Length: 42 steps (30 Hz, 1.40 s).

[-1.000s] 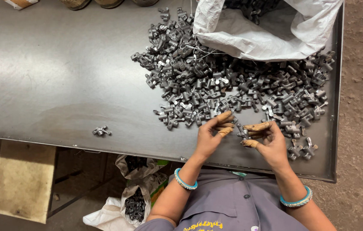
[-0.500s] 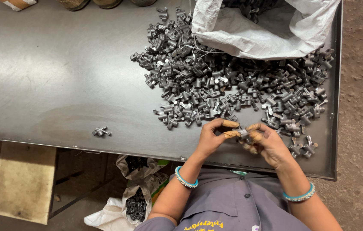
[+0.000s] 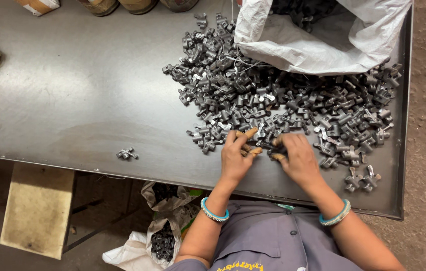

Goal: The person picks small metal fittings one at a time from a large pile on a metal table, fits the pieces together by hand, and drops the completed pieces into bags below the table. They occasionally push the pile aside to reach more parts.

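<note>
Both hands are working at the six o'clock edge of a heap of small dark metal parts (image 3: 293, 100), stubby cast pieces with cylindrical bosses and flat lugs, dull grey with a few brighter cut faces, sprawling over the three o'clock half of a smooth, scuffed steel table (image 3: 72, 100). The left hand (image 3: 237, 158) is lying palm down, fingers spread and lightly curled, fingertips wrapped in tan tape, pressing on one or two of the parts at the heap's rim. The right hand (image 3: 298, 159) is sitting just beside it, at its three o'clock, fingers bent around a dark part between the two hands; how firmly either hand is gripping I cannot tell, since the fingers are hiding the piece. A crumpled white woven sack (image 3: 323, 45) is gaping at one o'clock, more parts inside. A lone pair of parts (image 3: 127, 154) is lying well apart at nine o'clock of the hands. Below the table edge, another sagging bag (image 3: 160, 241) is holding more dark parts. A turquoise bangle is circling each wrist.
</note>
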Motion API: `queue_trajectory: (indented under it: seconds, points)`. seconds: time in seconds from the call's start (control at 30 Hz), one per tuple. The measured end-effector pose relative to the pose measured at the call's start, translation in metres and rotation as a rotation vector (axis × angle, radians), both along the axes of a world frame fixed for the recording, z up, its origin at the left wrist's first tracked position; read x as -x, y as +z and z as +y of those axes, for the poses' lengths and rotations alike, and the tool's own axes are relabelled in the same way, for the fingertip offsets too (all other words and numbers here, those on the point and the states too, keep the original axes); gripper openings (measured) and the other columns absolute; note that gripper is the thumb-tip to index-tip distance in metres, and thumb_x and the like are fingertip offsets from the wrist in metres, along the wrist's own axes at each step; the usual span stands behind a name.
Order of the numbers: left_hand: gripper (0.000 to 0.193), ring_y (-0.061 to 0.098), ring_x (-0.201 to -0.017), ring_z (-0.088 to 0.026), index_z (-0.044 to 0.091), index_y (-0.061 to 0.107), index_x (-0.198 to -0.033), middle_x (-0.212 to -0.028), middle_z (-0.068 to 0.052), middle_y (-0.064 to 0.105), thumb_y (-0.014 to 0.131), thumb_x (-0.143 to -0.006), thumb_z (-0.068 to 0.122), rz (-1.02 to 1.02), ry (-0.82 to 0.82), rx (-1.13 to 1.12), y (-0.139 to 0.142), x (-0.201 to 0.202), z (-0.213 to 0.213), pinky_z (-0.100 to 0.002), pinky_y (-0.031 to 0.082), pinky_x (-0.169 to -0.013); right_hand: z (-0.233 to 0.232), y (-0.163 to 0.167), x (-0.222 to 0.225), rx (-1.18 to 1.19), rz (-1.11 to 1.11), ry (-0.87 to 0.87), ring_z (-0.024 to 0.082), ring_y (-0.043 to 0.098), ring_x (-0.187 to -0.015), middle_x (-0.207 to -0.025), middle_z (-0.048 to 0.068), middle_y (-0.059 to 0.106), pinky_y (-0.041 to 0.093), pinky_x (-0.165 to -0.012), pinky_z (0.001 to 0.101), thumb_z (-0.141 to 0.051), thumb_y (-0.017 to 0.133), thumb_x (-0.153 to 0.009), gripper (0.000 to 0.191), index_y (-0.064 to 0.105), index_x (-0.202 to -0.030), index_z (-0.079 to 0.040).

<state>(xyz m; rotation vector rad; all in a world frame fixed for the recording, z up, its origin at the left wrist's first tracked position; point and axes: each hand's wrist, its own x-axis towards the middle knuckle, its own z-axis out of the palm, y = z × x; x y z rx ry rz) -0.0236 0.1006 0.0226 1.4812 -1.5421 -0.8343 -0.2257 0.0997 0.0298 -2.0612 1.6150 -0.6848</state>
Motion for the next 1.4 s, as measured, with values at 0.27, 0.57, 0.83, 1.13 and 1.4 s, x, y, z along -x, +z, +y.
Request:
queue_trajectory:
  seconds: [0.27,0.57,0.83,1.13,1.4]
  points:
    - [0.080,0.060,-0.088,-0.033,0.019,0.062,-0.139,-0.105,-0.012,0.051,0.085,-0.065,-0.002,-0.240,-0.095,-0.030,-0.005,0.004,-0.005,-0.045,0.051,-0.075,0.036,0.003,0.012,0.084,0.052,-0.030,0.032,0.060,-0.100,-0.100,0.012,0.068,0.050,-0.088,0.0424,-0.011,0.084,-0.069,0.033,0.065,-0.096,-0.004]
    - [0.067,0.062,-0.097,-0.039,0.010,0.063,-0.134,-0.110,-0.018,0.053,0.076,-0.072,-0.009,-0.328,-0.120,-0.006,-0.006,0.007,-0.006,-0.049,0.051,-0.082,0.028,-0.027,0.010,-0.138,-0.355,-0.111,0.025,0.066,-0.090,-0.098,0.006,0.069,0.055,-0.081,0.0381,-0.019,0.090,-0.071,0.041,0.063,-0.100,-0.007]
    - [0.060,0.062,-0.091,-0.041,0.006,0.063,-0.129,-0.107,-0.017,0.056,0.082,-0.073,0.000,-0.244,-0.177,-0.042,-0.011,0.016,-0.002,-0.050,0.051,-0.077,0.029,-0.048,0.056,-0.869,-1.620,-0.365,0.021,0.070,-0.079,-0.094,0.006,0.071,0.060,-0.068,0.0369,-0.022,0.070,-0.091,0.022,0.063,-0.107,-0.009]
    - [0.055,0.063,-0.088,-0.040,0.007,0.066,-0.125,-0.104,-0.016,0.057,0.085,-0.073,0.006,-0.202,-0.216,-0.010,-0.007,0.032,0.017,-0.049,0.052,-0.076,-0.006,-0.009,0.069,-0.971,-0.953,-0.077,0.020,0.063,-0.068,-0.085,0.017,0.072,0.048,-0.052,0.0286,-0.010,0.077,-0.087,0.024,0.060,-0.103,-0.004]
    - [0.040,0.068,-0.082,-0.034,0.008,0.070,-0.110,-0.099,-0.013,0.064,0.085,-0.072,0.006,-0.056,-0.108,-0.056,-0.003,0.026,0.022,-0.044,0.055,-0.071,-0.056,0.036,0.010,-0.180,-0.658,-0.005,0.018,0.069,-0.094,-0.107,0.011,0.072,0.056,-0.081,0.0291,-0.012,0.086,-0.076,0.040,0.061,-0.107,-0.009]
